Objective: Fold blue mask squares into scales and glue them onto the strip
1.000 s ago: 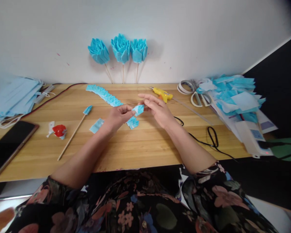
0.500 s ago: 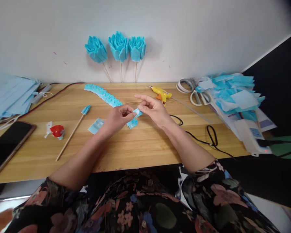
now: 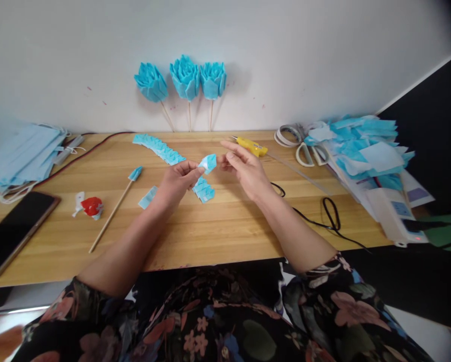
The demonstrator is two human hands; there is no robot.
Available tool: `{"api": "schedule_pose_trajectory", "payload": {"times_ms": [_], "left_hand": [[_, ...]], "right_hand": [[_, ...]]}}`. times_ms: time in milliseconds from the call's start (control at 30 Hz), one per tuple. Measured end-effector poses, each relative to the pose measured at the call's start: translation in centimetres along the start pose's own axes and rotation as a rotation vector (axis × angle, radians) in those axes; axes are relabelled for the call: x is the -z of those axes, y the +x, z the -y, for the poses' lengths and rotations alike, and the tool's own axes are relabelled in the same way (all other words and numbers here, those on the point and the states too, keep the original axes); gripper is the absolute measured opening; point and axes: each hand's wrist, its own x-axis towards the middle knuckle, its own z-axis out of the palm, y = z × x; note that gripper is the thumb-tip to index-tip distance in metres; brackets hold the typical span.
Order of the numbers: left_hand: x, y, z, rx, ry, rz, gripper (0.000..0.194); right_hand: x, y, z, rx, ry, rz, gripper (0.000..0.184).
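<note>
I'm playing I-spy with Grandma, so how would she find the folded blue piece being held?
Start at the wooden table and find the person's left hand near its middle. Pinched there is a small folded blue piece with a white patch. Unlike the blue strip lying on the wood, this one is held in the air.

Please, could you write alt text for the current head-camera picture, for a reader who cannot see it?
The left hand pinches a small folded blue piece above a wooden table, with the right hand close beside it. Behind, three blue flowers on sticks stand against a wall; around lie a glue gun, scissors, a phone and face masks.
</note>
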Motion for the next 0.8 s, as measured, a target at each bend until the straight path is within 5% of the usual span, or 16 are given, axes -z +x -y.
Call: {"api": "schedule_pose_trajectory", "payload": {"times_ms": [300,800], "left_hand": [[0.07,0.08,0.39,0.006,-0.027,0.015,0.022],[-0.12,0.0,0.16,0.03,0.031,0.018,0.022]], "right_hand": [[-0.69,-0.38,0.21,-0.015,-0.001,0.12,0.048],[0.15,-0.03,0.47,0.112,-0.14,0.092,0.051]]}}
